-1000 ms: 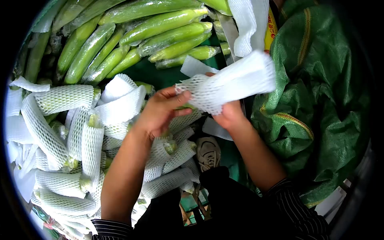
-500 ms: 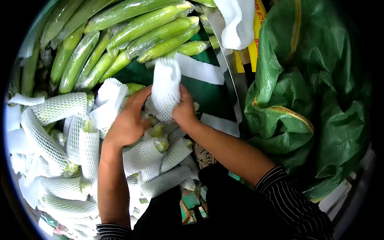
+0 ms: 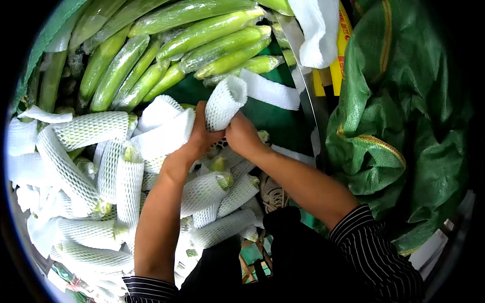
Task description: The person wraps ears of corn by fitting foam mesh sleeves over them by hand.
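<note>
Between my two hands is a white foam net sleeve (image 3: 225, 104), standing up with its round end open at the top. My left hand (image 3: 201, 135) is closed on its lower left side, and my right hand (image 3: 243, 134) grips its lower right. The sleeve's lower end is hidden by my fingers, so I cannot tell what is inside. Below and left lies a pile of long green vegetables, like zucchini, in foam net sleeves (image 3: 204, 193). A loose flattened foam sleeve (image 3: 162, 137) lies against my left hand.
Film-wrapped green zucchini (image 3: 214, 50) are stacked at the back. A flat foam strip (image 3: 270, 91) lies on the green surface near a metal edge (image 3: 309, 108). Crumpled green woven sacking (image 3: 389, 131) fills the right. A white foam bundle (image 3: 316, 33) hangs at the top.
The sleeve has tilted, so its open end faces me more. My left hand has moved right, closing in beside my right hand. The whole view has shifted slightly.
</note>
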`<state>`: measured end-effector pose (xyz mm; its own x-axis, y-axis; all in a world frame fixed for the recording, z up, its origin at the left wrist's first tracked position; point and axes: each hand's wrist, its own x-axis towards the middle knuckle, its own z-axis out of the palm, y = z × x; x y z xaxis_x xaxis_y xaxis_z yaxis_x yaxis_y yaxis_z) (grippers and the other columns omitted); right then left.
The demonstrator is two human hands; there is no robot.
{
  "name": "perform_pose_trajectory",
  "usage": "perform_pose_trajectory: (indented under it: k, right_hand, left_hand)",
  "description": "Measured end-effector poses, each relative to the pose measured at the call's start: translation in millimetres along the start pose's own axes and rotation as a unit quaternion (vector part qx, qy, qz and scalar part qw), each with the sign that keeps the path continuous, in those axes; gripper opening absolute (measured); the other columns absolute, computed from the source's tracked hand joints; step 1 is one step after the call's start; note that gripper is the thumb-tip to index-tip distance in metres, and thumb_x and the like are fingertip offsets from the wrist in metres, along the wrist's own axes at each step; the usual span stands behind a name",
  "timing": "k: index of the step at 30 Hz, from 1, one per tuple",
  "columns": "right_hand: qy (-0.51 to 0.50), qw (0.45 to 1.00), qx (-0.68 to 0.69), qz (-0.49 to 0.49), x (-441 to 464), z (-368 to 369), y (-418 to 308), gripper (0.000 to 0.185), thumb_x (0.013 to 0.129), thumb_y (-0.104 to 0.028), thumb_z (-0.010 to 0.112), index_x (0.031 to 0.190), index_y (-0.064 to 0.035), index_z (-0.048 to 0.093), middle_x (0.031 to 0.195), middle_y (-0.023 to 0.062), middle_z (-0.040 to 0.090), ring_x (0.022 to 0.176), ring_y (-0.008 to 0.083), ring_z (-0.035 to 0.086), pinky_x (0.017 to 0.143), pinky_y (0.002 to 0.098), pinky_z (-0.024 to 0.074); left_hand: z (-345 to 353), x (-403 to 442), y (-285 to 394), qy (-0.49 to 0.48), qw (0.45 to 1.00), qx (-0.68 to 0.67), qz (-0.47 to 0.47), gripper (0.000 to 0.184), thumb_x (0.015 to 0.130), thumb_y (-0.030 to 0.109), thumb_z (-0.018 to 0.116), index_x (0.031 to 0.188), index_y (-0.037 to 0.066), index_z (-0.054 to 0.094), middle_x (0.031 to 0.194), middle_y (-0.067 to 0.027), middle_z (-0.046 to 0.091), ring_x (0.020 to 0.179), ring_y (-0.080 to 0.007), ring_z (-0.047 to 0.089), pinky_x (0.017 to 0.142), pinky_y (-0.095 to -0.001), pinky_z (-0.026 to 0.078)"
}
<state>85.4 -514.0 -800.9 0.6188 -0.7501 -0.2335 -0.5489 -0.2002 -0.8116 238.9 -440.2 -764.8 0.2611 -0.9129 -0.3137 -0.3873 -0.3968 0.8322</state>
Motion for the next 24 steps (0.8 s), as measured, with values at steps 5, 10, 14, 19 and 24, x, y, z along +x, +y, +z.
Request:
perform_pose_trajectory:
  k: [5,10,14,19,24]
  right_hand:
    - [0.032,0.86,0.501,0.097,-31.7,-69.9,-66.0,0.049,0.103,-0.047,0.049,0.13,-0.0074,0.059,0.135,0.0117,0.053,0.129,0.0309,0.052,0.107,0.0387,0.0422]
    - [-0.037,0.624,0.766,0.151,-57.7,-71.5,-121.9,0.069,0.103,-0.066,0.031,0.144,-0.0121,0.047,0.144,0.0079,0.054,0.133,0.0272,0.051,0.115,0.0461,0.0364]
    - [-0.064,0.715,0.683,0.134,-75.5,-70.6,-145.6,0.063,0.107,-0.058,0.033,0.151,-0.0125,0.037,0.149,0.006,0.048,0.136,0.0233,0.046,0.115,0.0448,0.0354]
    - [-0.061,0.871,0.484,0.064,-53.3,-71.9,-80.5,0.059,0.102,-0.041,0.057,0.15,-0.0115,0.039,0.15,0.0097,0.044,0.139,0.0212,0.04,0.108,0.0376,0.0353]
    - [-0.095,0.953,-0.059,-0.282,7.3,-57.6,-97.5,0.111,0.064,-0.018,0.092,0.158,-0.0202,0.033,0.166,0.0209,0.017,0.151,0.0415,0.022,0.12,0.0493,0.0289]
  left_hand:
    - [-40.2,-41.2,89.8,0.122,0.912,-0.392,0.016,0.067,0.077,0.014,0.078,0.132,-0.006,0.045,0.119,-0.0188,0.064,0.112,-0.0285,0.065,0.098,-0.0411,0.052]
    - [-2.2,-56.1,93.8,0.121,0.898,-0.414,0.087,0.072,0.077,0.022,0.077,0.136,-0.007,0.048,0.132,-0.021,0.06,0.122,-0.0348,0.061,0.104,-0.0454,0.049]
    - [-2.4,-92.8,107.0,0.191,0.948,-0.202,0.156,0.055,0.073,0.011,0.075,0.125,0.0,0.062,0.121,-0.0156,0.067,0.114,-0.0285,0.064,0.1,-0.0412,0.049]
    - [-113.7,-156.9,114.1,-0.011,0.995,-0.075,-0.07,0.069,0.061,0.013,0.084,0.124,0.003,0.057,0.106,-0.0149,0.071,0.095,-0.0286,0.072,0.084,-0.0406,0.056]
    - [-115.1,-192.7,110.1,-0.144,0.945,0.295,-0.001,0.081,0.06,0.028,0.091,0.132,0.008,0.059,0.131,-0.0146,0.06,0.131,-0.0367,0.051,0.11,-0.0491,0.04]
